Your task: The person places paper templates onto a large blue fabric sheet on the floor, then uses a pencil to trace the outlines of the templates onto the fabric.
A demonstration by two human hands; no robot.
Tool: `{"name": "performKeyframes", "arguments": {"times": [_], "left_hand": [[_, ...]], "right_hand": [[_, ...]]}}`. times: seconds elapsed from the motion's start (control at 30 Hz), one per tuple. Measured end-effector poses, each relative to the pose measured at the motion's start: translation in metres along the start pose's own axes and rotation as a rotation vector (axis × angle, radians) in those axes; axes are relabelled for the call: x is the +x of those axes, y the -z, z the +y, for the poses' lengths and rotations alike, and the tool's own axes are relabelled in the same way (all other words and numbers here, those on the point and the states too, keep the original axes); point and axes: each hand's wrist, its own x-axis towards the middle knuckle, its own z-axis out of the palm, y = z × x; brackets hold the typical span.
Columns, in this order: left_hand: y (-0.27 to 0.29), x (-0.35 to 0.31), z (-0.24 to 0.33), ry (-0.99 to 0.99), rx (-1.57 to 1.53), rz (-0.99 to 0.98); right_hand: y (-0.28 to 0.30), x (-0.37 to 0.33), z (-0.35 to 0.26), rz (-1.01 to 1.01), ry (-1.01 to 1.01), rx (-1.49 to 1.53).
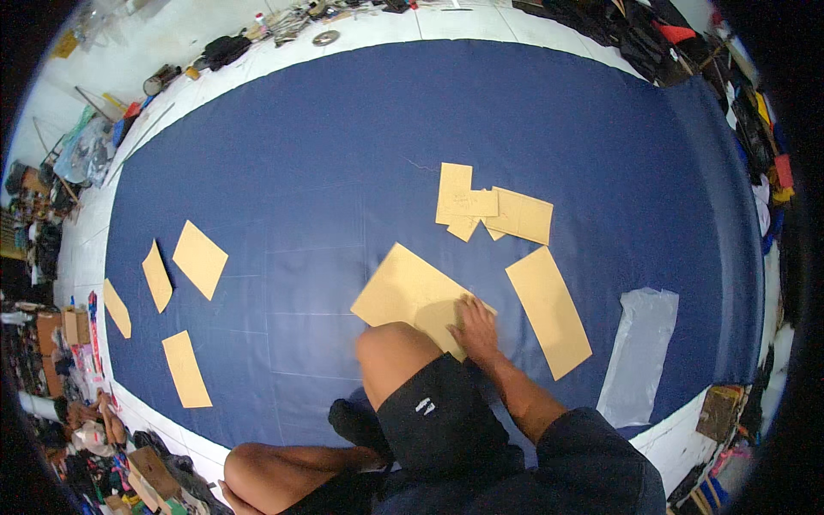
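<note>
My right hand (475,329) lies flat with fingers spread on the right end of a large tan card piece (399,279). My knee covers that card's lower edge. What looks like my left hand (235,499) shows only in part beside my bent left knee, its fingers mostly hidden. Under the card spreads a big dark blue sheet (300,146) with thin pale lines drawn on it. To the right of my hand is a long tan card (551,313). Beyond it, several smaller cards overlap, among them a tilted rectangle (522,215) and an upright one (452,184).
Several tan cards lie at the left, including a four-sided one (200,259) and a rectangle (186,369). A translucent plastic sheet (639,356) lies at the right. White floor tiles (506,24) border the blue sheet, with clutter along the walls. A metal disc (326,38) sits at the far edge.
</note>
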Motion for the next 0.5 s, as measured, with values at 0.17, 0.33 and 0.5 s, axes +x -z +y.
{"name": "performKeyframes", "arguments": {"times": [0.17,0.33,0.5], "left_hand": [[0.02,0.025,-0.034,0.056,-0.132,-0.091],[0.053,0.058,-0.067,0.012,-0.368,-0.249],[0.055,0.037,-0.057,0.01,-0.303,-0.111]], "right_hand": [[-0.01,0.068,-0.043,0.129,0.251,0.116],[-0.04,0.034,-0.06,-0.158,0.238,-0.065],[-0.078,0.023,-0.052,0.057,0.435,-0.123]]}}
